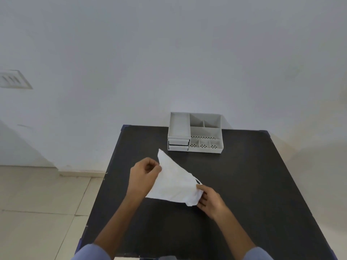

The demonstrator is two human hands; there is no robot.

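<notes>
A white cloth (173, 182) is stretched in a rough triangle just above the black table (244, 184), near its middle. My left hand (144, 175) pinches the cloth's left edge with curled fingers, a pointed corner sticking up beyond it. My right hand (211, 200) grips the bunched lower right end of the cloth between thumb and fingers. Both forearms reach in from the bottom of the view, with blue sleeves at the edge.
A white plastic desk organiser (195, 133) with several compartments and two small drawers stands at the table's far edge against the pale wall. Tiled floor (37, 212) lies to the left of the table. A wall vent (13, 79) sits far left.
</notes>
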